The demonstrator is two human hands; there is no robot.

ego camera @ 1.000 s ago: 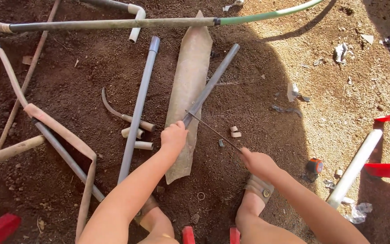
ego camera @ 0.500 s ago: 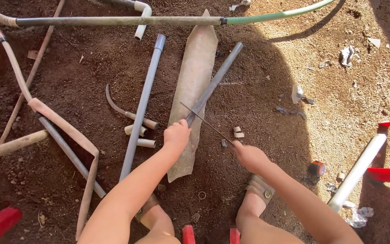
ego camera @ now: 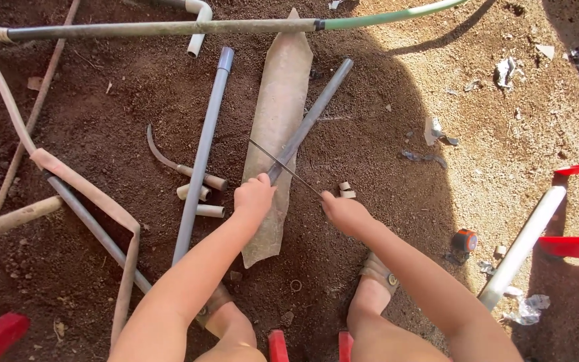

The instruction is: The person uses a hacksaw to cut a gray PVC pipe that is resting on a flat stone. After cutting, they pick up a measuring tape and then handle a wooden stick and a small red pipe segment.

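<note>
Your left hand [ego camera: 254, 198] is closed around the near end of the straight grey plastic pipe [ego camera: 313, 117], which lies slantwise across the long, flat, tan board [ego camera: 277, 121] set on the brown soil. Your right hand [ego camera: 344, 212], just right of the board's near half, has its fingers closed on one end of the thin dark saw blade [ego camera: 283, 164]; the blade crosses the pipe a little beyond your left hand. The pipe looks light, stiff and smooth, so it probably rolls easily on the board: take hold close to the blade's crossing and press it down against the board. The blade looks slender and springy and likely bends if pushed sideways. To the left of the board lie a longer grey pipe [ego camera: 202, 151] and some short cut pipe pieces [ego camera: 199, 201]; to its right, well apart, a white tube [ego camera: 524, 245].
</note>
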